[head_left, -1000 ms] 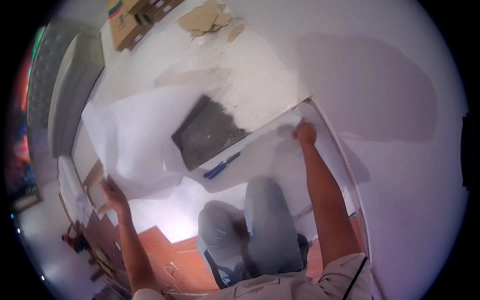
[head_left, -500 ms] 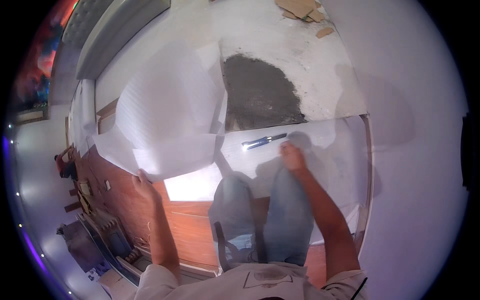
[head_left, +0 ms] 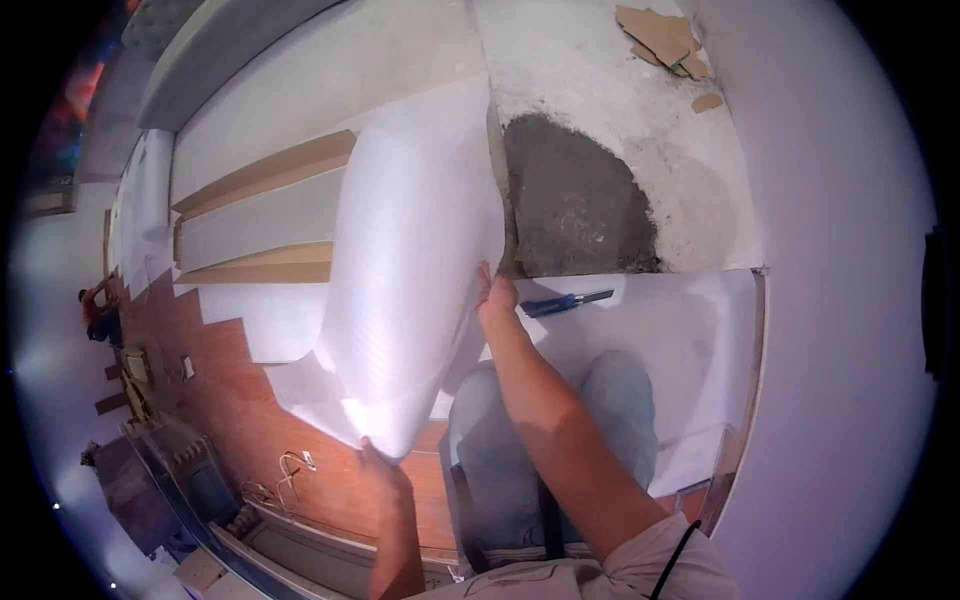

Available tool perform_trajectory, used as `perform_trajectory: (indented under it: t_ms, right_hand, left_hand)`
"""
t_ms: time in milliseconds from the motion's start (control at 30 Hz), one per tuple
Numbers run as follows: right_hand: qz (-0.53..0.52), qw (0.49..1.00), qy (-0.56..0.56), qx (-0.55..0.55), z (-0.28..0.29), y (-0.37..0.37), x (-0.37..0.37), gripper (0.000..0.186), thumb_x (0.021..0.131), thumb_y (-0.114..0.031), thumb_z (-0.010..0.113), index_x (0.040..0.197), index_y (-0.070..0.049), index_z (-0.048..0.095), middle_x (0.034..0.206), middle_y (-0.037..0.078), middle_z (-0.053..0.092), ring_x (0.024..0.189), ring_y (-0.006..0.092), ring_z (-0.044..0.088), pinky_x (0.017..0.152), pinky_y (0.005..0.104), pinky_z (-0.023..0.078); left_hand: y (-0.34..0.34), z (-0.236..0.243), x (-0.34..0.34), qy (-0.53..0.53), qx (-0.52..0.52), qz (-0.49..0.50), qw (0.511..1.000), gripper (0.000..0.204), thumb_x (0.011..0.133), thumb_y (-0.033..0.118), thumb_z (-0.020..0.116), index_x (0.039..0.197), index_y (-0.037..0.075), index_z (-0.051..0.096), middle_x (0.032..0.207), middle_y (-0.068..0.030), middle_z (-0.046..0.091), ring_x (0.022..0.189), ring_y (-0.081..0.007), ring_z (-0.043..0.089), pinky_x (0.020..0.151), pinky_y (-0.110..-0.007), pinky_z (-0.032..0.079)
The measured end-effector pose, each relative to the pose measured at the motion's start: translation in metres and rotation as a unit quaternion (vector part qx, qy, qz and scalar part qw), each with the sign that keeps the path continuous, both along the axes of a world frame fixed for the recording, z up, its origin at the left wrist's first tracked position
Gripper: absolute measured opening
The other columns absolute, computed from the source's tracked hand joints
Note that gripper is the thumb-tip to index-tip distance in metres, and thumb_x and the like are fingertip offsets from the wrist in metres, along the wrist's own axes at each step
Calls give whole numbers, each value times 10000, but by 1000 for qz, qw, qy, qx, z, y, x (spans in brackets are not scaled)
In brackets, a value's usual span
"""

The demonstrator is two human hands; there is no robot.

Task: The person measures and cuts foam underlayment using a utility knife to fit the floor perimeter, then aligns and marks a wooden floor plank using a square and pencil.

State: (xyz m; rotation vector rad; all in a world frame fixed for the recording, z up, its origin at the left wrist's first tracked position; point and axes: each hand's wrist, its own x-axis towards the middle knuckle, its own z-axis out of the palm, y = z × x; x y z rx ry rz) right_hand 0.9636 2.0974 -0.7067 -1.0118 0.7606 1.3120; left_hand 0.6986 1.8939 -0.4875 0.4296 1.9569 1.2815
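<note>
A white foam sheet (head_left: 410, 290) bows up off the floor, its long axis running from near-left to far-right. Left hand (head_left: 385, 478) pinches the near corner, grip closed; right hand (head_left: 496, 296) clamps the far edge, beside a blue knife (head_left: 562, 302).

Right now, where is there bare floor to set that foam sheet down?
Bare: the flat underlay right of the blue knife, up to the wall. Also pale floor past the grey mortar patch, short of the cardboard scraps. Crowded: planks left; tools lower left.
</note>
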Motion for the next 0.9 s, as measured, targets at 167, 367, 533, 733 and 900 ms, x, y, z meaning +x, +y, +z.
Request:
perform_trajectory:
  t_ms: [167,367,533,733,900]
  right_hand:
    - [-173,983,39,-55,-15,-26,11,276,1054,-284,584,1269,-111,569,1340,28,701,1066,100,692,487,250,317]
    - [274,796,-540,-7,-18,-62,3,361,978,-275,651,1279,-76,655,1265,112,725,1098,260,705,919,344,549]
    - [519,660,-543,2,18,-64,79,365,964,-325,644,1239,-92,693,1191,173,742,1114,364,702,954,453,546]
    - [534,516,-655,141,117,-179,180,265,994,-307,599,1056,-70,701,1050,216,713,986,430,678,849,521,535]
    - [623,405,-661,103,200,-355,249,305,1019,-327,580,1084,-49,687,1066,208,720,999,426,683,865,502,541]
  left_hand:
    - [2,-8,-89,-13,-1,83,996,429,1095,251,512,1446,3,500,1364,-176,637,1212,-293,656,996,-436,553]
    - [-32,0,-155,-46,39,81,995,349,1101,203,494,1379,-6,533,1324,-160,652,1187,-279,666,941,-408,579]
    - [-68,2,-154,-186,51,69,979,352,1097,209,510,1357,-25,546,1298,-154,678,1153,-268,688,934,-420,595]
    - [-125,-4,-113,-350,-30,-6,936,226,1064,126,506,1234,21,612,990,-96,732,832,-211,709,727,-399,591]
    - [-170,29,-61,-436,-138,-146,877,156,1017,73,486,1031,37,637,644,-35,528,528,-148,486,605,-393,502]
